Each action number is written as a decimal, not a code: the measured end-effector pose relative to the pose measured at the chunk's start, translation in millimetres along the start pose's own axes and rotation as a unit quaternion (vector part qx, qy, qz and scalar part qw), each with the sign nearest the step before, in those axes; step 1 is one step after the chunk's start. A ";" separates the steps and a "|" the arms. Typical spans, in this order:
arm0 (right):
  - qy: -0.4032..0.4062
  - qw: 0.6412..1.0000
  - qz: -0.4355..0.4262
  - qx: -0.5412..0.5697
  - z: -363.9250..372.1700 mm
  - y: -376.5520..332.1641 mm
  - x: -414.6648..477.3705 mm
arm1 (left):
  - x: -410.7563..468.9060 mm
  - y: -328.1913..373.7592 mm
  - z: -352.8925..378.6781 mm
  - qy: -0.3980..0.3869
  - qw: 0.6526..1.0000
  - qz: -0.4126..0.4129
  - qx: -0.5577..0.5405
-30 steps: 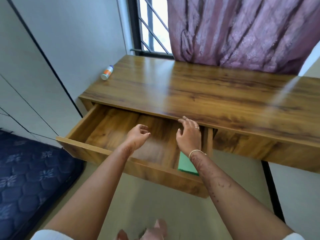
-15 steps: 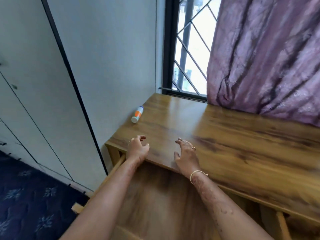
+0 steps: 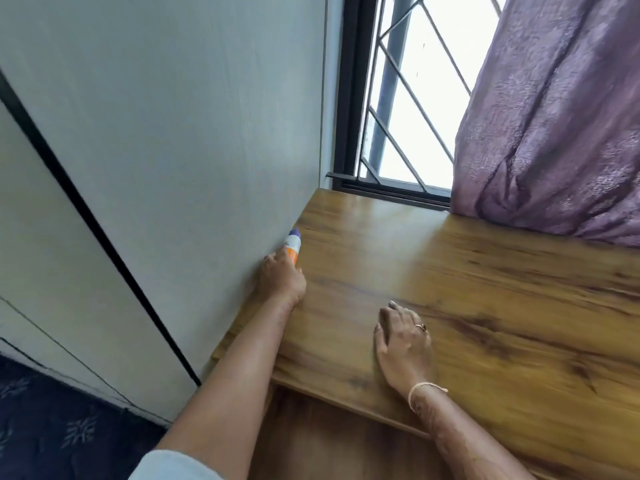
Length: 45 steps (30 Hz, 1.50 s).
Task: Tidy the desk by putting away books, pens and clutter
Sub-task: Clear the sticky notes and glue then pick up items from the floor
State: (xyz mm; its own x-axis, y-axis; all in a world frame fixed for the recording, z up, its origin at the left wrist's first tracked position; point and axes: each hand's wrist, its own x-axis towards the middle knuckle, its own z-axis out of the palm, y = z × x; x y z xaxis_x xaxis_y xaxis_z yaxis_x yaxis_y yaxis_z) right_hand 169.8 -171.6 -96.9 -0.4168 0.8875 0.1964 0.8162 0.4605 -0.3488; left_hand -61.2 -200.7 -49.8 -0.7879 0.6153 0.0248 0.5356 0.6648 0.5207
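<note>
A small white and orange tube with a purple cap [image 3: 293, 243] lies on the wooden desk [image 3: 485, 306] against the left wall. My left hand [image 3: 281, 280] reaches along the wall and its fingers close round the tube's near end. My right hand [image 3: 403, 344] rests flat on the desk top near the front edge, fingers spread and holding nothing. Below the front edge the open drawer [image 3: 329, 441] shows its wooden bottom.
A grey wall panel [image 3: 173, 168] bounds the desk on the left. A barred window [image 3: 401, 116] and a purple curtain [image 3: 554, 133] stand at the back. A dark blue mattress [image 3: 52, 427] lies at the lower left.
My left hand moved from the desk's front edge forward along the wall to the tube and took hold of it. My right hand shifted further onto the desk top. The view came closer.
</note>
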 end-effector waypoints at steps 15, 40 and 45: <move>0.025 0.999 0.004 0.026 2.4 5.5 2.6 | -8.9 32.2 19.7 -0.023 0.988 -0.057 -0.139; 0.132 0.857 0.241 0.436 -242.3 374.3 -118.6 | -406.5 346.4 153.7 -0.324 0.839 -0.036 -0.435; 0.132 0.840 0.268 0.453 -297.1 470.9 -155.4 | -484.9 425.5 184.2 -0.346 0.830 -0.043 -0.435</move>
State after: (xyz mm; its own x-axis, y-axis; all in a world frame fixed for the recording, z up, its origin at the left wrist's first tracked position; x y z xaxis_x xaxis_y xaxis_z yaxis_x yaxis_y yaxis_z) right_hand 737.8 -97.0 -19.4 0.1141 0.9919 -0.0563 0.1692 -0.0753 -0.9827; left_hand 604.7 -138.2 2.5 -0.2875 0.8773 -0.3842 -0.1742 0.3466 0.9217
